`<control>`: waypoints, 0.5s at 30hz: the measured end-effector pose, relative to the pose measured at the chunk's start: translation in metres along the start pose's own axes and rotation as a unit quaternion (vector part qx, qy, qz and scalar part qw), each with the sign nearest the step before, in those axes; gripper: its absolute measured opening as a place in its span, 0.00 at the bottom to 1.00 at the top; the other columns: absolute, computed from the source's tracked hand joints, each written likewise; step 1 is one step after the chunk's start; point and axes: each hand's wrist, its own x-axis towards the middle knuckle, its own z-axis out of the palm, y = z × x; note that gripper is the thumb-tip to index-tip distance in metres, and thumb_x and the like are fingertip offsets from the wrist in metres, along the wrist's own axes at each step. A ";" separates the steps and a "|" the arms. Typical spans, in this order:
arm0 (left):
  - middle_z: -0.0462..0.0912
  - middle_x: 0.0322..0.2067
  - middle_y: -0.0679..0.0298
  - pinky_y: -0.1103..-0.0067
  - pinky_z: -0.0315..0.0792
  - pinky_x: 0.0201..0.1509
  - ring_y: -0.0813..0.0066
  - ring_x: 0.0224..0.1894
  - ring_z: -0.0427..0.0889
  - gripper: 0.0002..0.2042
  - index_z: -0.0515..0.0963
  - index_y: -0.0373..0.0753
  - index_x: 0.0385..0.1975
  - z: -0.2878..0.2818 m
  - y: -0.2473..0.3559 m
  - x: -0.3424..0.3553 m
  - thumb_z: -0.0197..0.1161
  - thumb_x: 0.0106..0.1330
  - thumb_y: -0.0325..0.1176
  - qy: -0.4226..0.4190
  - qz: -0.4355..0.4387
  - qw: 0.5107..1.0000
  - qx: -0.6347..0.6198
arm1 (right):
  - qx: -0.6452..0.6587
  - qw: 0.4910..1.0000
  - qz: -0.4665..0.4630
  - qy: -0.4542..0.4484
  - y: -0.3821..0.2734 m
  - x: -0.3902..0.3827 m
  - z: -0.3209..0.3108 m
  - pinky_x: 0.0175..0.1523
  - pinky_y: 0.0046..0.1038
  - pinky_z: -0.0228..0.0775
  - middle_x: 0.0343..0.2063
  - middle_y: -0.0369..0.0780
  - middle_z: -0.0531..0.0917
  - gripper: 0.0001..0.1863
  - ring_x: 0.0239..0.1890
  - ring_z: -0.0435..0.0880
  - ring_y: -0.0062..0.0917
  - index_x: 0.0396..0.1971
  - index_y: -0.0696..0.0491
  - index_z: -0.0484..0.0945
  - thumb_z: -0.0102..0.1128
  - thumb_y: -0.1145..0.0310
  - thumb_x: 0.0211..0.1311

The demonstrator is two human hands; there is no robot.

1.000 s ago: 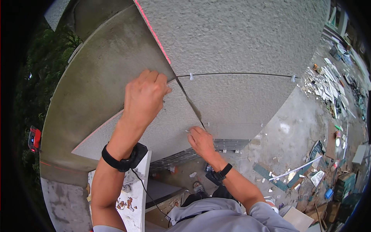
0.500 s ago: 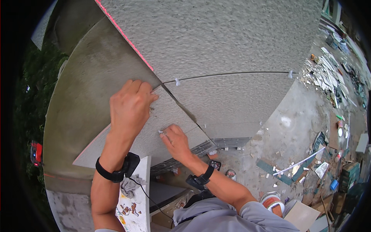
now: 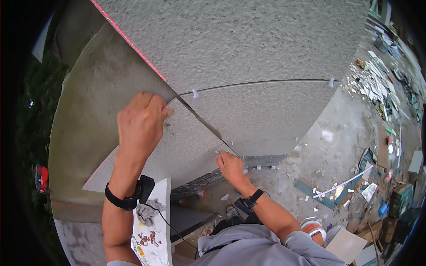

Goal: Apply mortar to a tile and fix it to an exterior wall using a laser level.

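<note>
A grey rough-faced wall tile (image 3: pixel 177 137) leans against the bare mortar-coloured wall (image 3: pixel 84 119), beside a slanting dark joint. My left hand (image 3: pixel 141 124) is closed over its upper edge near the corner, fingers hidden behind. Between my right thumb and finger is a small white tile spacer (image 3: pixel 218 152), mostly hidden; my right hand (image 3: pixel 231 166) is close to the seam at the tile's lower right. Fixed tiles (image 3: pixel 253 111) stand right of the joint, with white spacers (image 3: pixel 195 93) in the seam below the large upper tile (image 3: pixel 248 40).
A red device (image 3: pixel 41 178) stands at far left, and a red laser line (image 3: pixel 133 44) runs along the upper tile's edge. Below me a white board (image 3: pixel 164 230) carries a grey rag (image 3: pixel 148 213) and brown scraps. Broken tile pieces (image 3: pixel 375 80) and a bucket (image 3: pixel 313 226) lie right.
My right hand has moved right across the tile face to the seam, with the white spacer in its fingers. My left hand keeps its grip on the tile's upper edge.
</note>
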 end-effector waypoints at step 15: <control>0.75 0.22 0.63 0.69 0.70 0.29 0.63 0.29 0.76 0.10 0.74 0.38 0.22 -0.002 -0.002 0.001 0.70 0.51 0.32 0.001 -0.001 1.000 -0.016 | -0.148 0.977 -0.141 0.056 0.028 0.022 0.010 0.24 0.37 0.73 0.16 0.42 0.78 0.08 0.19 0.81 0.38 0.21 0.53 0.71 0.58 0.69 0.55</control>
